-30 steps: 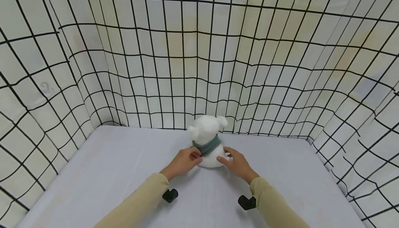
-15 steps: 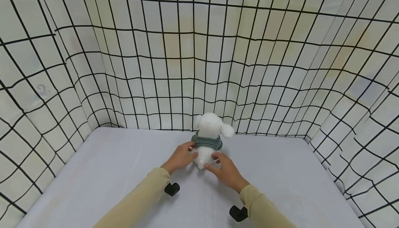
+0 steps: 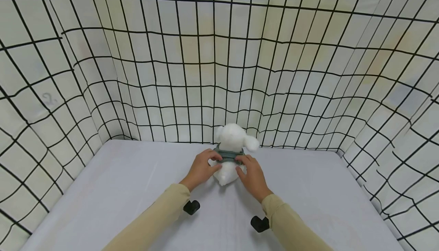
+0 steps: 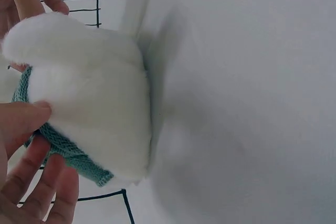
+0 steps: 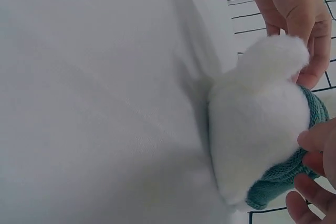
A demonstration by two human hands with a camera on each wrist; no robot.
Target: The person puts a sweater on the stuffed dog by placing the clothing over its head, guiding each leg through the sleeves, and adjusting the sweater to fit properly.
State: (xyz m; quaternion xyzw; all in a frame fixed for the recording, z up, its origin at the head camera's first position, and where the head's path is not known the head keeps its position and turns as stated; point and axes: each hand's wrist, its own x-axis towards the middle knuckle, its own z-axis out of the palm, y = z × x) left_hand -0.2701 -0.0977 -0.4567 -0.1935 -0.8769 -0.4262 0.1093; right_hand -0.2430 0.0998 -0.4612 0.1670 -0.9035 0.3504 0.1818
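Observation:
A white plush toy dog (image 3: 231, 137) with floppy ears sits upright on the table, its back and short tail toward me. Around its upper body is a green knitted sweater (image 3: 229, 155). My left hand (image 3: 201, 170) pinches the sweater's lower edge on the left side; the left wrist view shows the thumb (image 4: 31, 116) by the white fur and the fingers under the knit. On the other side, my right hand (image 3: 254, 176) pinches the sweater's edge between thumb and fingers, at the right border of the right wrist view. The toy's front is hidden.
The white-covered table (image 3: 120, 193) runs back to white walls hung with black grid netting (image 3: 212, 68) on three sides. Black wrist-worn devices (image 3: 191, 207) stick out below both wrists.
The toy has turned so its back faces me squarely. My right hand has moved from low on its body up to the sweater's edge, and my left fingers have shifted onto the knit.

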